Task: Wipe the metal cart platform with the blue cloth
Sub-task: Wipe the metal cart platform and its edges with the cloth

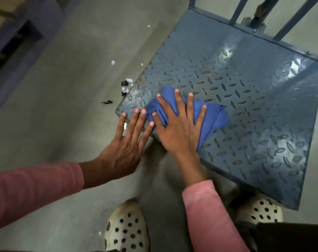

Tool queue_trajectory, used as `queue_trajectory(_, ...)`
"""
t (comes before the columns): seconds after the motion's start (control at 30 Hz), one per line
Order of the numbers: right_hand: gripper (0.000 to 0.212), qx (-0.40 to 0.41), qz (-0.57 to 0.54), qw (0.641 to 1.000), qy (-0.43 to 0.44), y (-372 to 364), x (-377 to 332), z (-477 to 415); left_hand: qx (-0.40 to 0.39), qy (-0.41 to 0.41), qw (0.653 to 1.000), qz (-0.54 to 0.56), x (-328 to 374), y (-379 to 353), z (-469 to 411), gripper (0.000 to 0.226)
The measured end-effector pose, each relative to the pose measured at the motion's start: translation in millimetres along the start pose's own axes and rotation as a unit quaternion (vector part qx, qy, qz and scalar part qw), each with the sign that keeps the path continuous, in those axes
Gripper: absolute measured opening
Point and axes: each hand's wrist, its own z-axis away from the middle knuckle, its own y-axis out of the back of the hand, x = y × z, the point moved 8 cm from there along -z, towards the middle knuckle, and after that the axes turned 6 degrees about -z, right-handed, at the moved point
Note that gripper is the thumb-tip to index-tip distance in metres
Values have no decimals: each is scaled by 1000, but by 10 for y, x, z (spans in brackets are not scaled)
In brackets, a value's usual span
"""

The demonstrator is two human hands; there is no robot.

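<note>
The metal cart platform (254, 99) is blue-grey tread plate, filling the right half of the view. A crumpled blue cloth (213, 117) lies on its near left corner. My right hand (180, 126) presses flat on the cloth, fingers spread wide over it. My left hand (129, 140) hovers just left of it, fingers apart, their tips over the platform's near edge and beside the cloth, holding nothing.
Upright bars of the cart's handle frame (240, 10) rise at the platform's far edge. Paper scraps and dark bits (125, 84) litter the concrete floor left of the cart. My two perforated shoes (126, 228) stand below. A dark shelf unit (18, 33) is at the upper left.
</note>
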Motion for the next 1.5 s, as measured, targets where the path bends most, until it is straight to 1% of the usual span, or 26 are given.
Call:
queue_trajectory(0.1, 60, -40, 1, 998, 56, -64, -85, -398, -20, 7, 1000, 7, 10, -19, -11, 96)
queue_trajectory(0.17, 61, -62, -11, 995, 74, -70, -80, -661, -24, 0, 1000, 15, -12, -17, -6, 102)
queue_trajectory(0.23, 61, -71, -19, 995, 69, -55, -33, -893, -29, -9, 999, 21, -47, -19, 10, 103)
queue_trajectory(0.3, 61, -61, -22, 997, 50, -22, 29, -998, -25, -18, 999, 29, -77, 2, 24, 101)
queue_trajectory(0.37, 62, -41, -14, 998, 35, -7, 61, -922, -6, -23, 999, 36, -110, 35, 46, 96)
queue_trajectory(0.47, 63, -7, -12, 1000, -2, 30, 105, -542, 25, -27, 998, 53, -180, 60, 92, 89)
queue_trajectory(0.6, 64, 23, 7, 998, -49, 36, 52, 130, 49, -30, 996, 66, -207, 82, 123, 90)
queue_trajectory(0.67, 65, 32, 11, 997, -64, 9, -5, 328, 36, -24, 997, 71, -154, 94, 103, 95)
queue_trajectory(0.77, 65, 42, 3, 996, -75, -3, -16, 392, 10, -13, 996, 83, -17, 83, 76, 102)
queue_trajectory(0.87, 64, 45, 1, 997, -58, 7, 6, 372, -1, -13, 996, 94, 59, 89, 28, 104)
queue_trajectory(0.93, 61, 54, -2, 997, -56, 47, 118, 421, 0, -34, 995, 93, 111, 118, -14, 101)
queue_trajectory(1.0, 61, 60, 4, 993, -98, 130, 419, 536, 10, -64, 994, 93, 193, 169, -67, 94)
queue_trajectory(1.1, 65, 51, 14, 977, -205, 303, 1138, 780, 16, -92, 991, 97, 327, 228, -161, 90)
queue_trajectory(1.2, 67, 77, -13, 940, -332, 539, 1886, 983, 15, -107, 989, 103, 459, 250, -234, 94)
queue_trajectory(1.27, 66, 91, -23, 916, -390, 592, 2084, 1038, 17, -106, 989, 103, 516, 257, -260, 93)
queue_trajectory(1.3, 65, 88, -21, 914, -397, 576, 2047, 1018, 15, -109, 989, 99, 547, 259, -270, 93)
queue_trajectory(1.33, 64, 81, -15, 920, -383, 548, 1927, 957, 12, -111, 989, 96, 578, 263, -281, 92)
queue_trajectory(1.37, 63, 73, -8, 934, -349, 500, 1743, 854, 11, -112, 989, 92, 610, 270, -296, 91)
queue_trajectory(1.43, 60, 56, 0, 965, -255, 385, 1332, 556, 15, -115, 990, 76, 684, 305, -354, 89)
queue_trajectory(1.5, 59, 38, 4, 985, -170, 295, 1040, 220, 16, -126, 990, 65, 777, 349, -431, 88)
